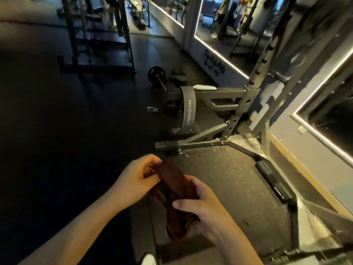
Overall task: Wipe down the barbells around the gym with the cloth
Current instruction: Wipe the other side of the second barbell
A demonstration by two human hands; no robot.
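Folding the cloth (174, 185) into a flat pad comes first: your left grip (133, 178) pinches its upper end, your right grip (202, 205) is curled round its middle. Then carry it to the barbell (157, 74), apparently lying on the floor (76, 131) ahead

Cloth (177, 190) dark reddish brown; belt (188, 109) at 12 o'clock from it grey with pale lettering; rack (246, 104) grey; floor (95, 140) black, pale-speckled by the rack; pad (273, 182) at 3 o'clock black; shoe (149, 260) at 6 o'clock white.
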